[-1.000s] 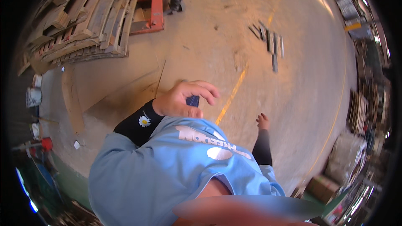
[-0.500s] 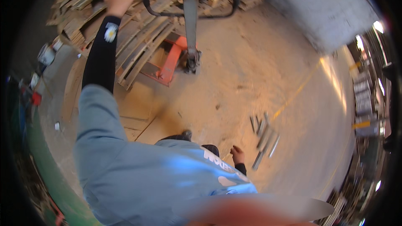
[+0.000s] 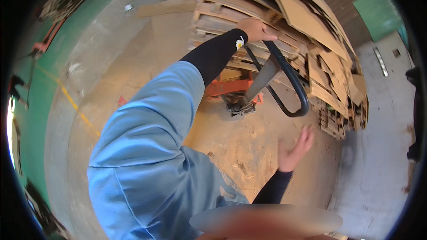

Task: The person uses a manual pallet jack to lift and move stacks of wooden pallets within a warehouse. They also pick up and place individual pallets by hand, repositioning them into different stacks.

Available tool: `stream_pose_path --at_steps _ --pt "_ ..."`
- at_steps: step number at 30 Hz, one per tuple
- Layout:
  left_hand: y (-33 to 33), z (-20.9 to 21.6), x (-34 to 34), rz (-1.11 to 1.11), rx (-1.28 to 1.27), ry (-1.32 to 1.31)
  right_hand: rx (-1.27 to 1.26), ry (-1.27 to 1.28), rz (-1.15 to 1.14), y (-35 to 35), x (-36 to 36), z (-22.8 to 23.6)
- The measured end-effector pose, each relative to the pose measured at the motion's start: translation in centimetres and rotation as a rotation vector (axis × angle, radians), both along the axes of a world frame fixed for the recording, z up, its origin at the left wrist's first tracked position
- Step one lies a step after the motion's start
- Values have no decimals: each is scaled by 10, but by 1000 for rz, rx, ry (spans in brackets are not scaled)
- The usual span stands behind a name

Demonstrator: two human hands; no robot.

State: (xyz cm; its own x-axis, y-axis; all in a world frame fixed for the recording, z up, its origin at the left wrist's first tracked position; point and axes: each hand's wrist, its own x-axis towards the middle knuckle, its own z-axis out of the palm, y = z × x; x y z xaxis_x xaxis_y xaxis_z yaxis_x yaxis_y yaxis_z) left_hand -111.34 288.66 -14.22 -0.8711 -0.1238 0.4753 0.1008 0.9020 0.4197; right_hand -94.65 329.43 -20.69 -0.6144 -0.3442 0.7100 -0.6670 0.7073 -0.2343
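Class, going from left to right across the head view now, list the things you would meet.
Yellow floor line, flat brown strip, left hand, right hand, large grey panel.

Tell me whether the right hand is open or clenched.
Open: the right hand has its fingers extended, though slightly blurred, and appears apart from the pallet jack's black loop handle.

no readable text, no legible signs
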Motion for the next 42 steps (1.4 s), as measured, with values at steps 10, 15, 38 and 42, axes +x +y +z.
stream_pose_path --at_steps 10,15,38,42 --pt "85 -49 121 78 -88 278 418 -239 -455 -55 -48 68" --pt "89 -102 242 -133 -85 242 612 -462 -245 -10 33 22" --pt "38 -258 389 -397 -208 -444 873 -794 -508 -42 221 -237" --pt "32 -290 402 -456 -157 -600 880 -1017 -411 -50 253 -276"
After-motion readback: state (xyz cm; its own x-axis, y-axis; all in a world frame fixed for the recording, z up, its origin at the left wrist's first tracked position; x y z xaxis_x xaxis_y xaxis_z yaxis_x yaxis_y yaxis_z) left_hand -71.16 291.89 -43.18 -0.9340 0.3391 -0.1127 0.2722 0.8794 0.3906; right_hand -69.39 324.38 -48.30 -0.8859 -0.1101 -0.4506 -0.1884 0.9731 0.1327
